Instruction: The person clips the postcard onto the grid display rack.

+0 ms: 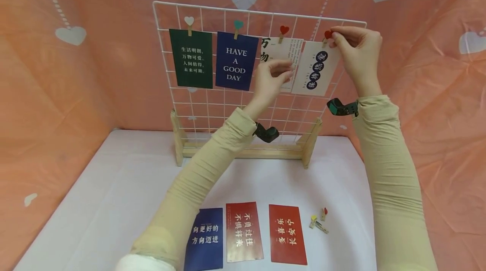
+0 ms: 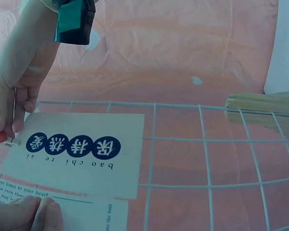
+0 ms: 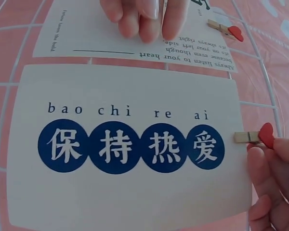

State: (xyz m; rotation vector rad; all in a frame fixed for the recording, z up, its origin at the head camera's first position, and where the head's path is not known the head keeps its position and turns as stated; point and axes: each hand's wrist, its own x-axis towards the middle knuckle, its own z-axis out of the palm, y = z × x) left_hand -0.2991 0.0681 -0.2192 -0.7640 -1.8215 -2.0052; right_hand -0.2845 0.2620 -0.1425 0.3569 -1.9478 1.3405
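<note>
At the upper right of the wire grid (image 1: 262, 110), my right hand (image 1: 358, 55) pinches the red heart of a small wooden clothespin (image 3: 248, 137). The clothespin sits on the top edge of a white card (image 3: 125, 197) with dark blue circles and white characters. My left hand (image 1: 268, 81) is in front of the neighbouring white card (image 3: 58, 29), its fingers loosely bent with nothing held between them. That hand hides part of the card's print. Another red heart clothespin (image 1: 282, 34) is at the top of that neighbouring card.
A green card (image 1: 193, 79) and a blue card (image 1: 235, 83) hang further left, each under a heart clothespin. On the white table (image 1: 125, 169) lie a blue card (image 1: 206, 254), two red cards (image 1: 243, 220) (image 1: 287, 256) and several loose clothespins (image 1: 322, 227). Wooden feet (image 1: 311, 144) support the grid.
</note>
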